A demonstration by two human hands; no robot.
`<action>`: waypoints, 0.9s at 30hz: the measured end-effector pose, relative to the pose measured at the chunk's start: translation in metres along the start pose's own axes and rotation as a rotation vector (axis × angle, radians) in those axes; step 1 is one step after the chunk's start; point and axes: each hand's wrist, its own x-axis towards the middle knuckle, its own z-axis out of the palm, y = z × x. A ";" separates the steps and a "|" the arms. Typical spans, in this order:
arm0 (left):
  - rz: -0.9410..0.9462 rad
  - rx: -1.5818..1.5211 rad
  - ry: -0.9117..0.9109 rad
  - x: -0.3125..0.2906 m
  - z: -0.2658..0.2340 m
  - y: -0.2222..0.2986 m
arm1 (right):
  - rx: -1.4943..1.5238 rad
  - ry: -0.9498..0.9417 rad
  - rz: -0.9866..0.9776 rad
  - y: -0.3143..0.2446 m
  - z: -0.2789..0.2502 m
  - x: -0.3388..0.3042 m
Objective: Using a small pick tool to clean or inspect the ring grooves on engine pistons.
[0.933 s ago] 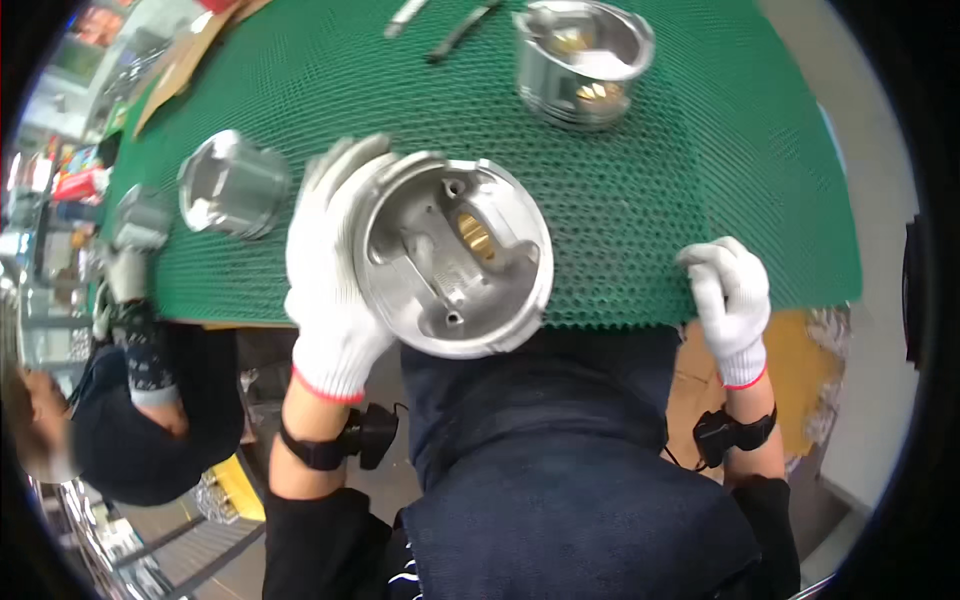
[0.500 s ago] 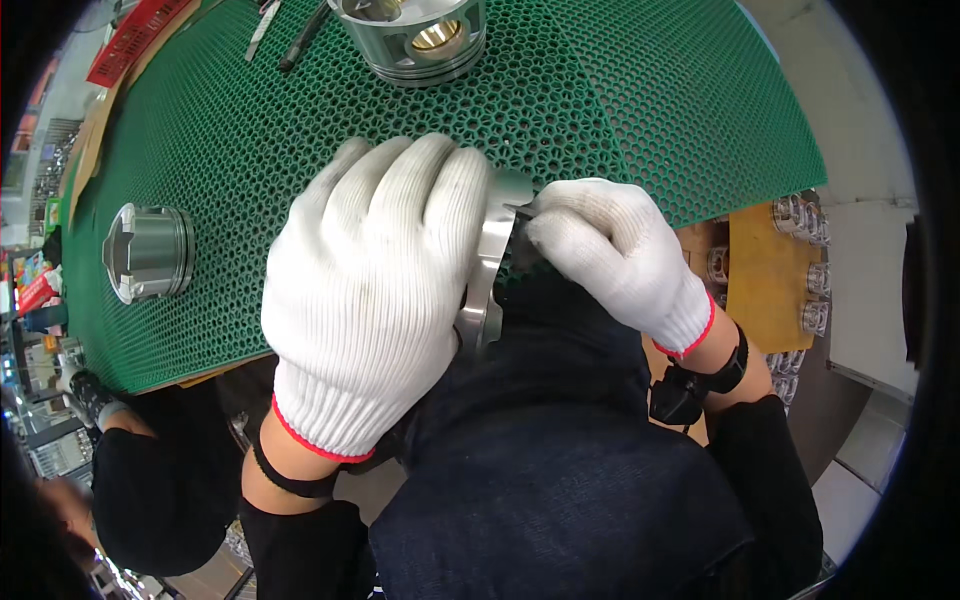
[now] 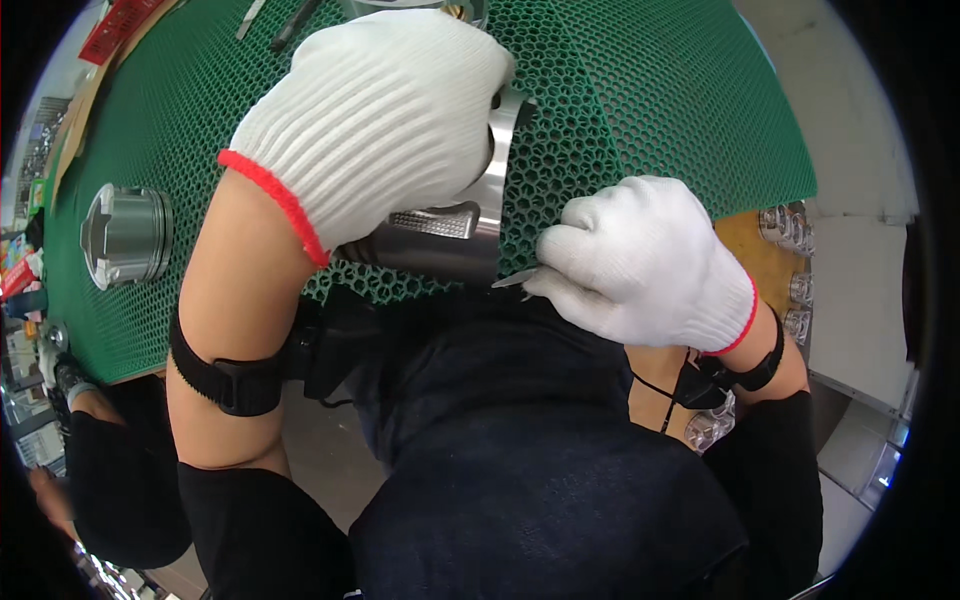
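Observation:
In a white knit glove with a red cuff, my left hand [image 3: 385,125] grips a silver-grey metal piston [image 3: 430,252] from above, its fingers wrapped out of sight over the far side. The piston lies tilted on its side near the front of the green honeycomb mat [image 3: 235,110], its skirt rim facing right. To the right, my gloved right hand [image 3: 645,265] pinches a small thin metal blade [image 3: 513,280]. The blade points left and its tip lies close to the lower end of the piston's rim; whether they touch I cannot tell.
Another piston [image 3: 130,237] rests on the mat at left. A further one [image 3: 362,9] stands at the far edge, mostly behind my left hand. A dark rod [image 3: 297,25] lies near it. More pistons [image 3: 788,228] sit lower right. Another person [image 3: 120,480] is at lower left.
My left hand has moved away from me and turned the piston, so its side now shows. My right hand has shifted slightly nearer, and the blade is now at the rim's lower end.

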 end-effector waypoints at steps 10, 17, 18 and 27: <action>-0.168 -0.820 0.408 -0.072 0.031 -0.043 | 0.253 -0.264 0.089 0.004 0.000 -0.031; -0.617 -1.049 0.778 -0.155 0.096 -0.005 | 0.782 -0.305 0.285 0.000 0.003 -0.025; -0.546 -1.226 0.835 -0.155 0.088 -0.003 | 0.787 -0.314 0.273 -0.001 0.007 -0.018; -0.710 -1.151 0.491 -0.165 0.074 -0.052 | 1.386 -0.422 0.722 0.002 0.006 -0.048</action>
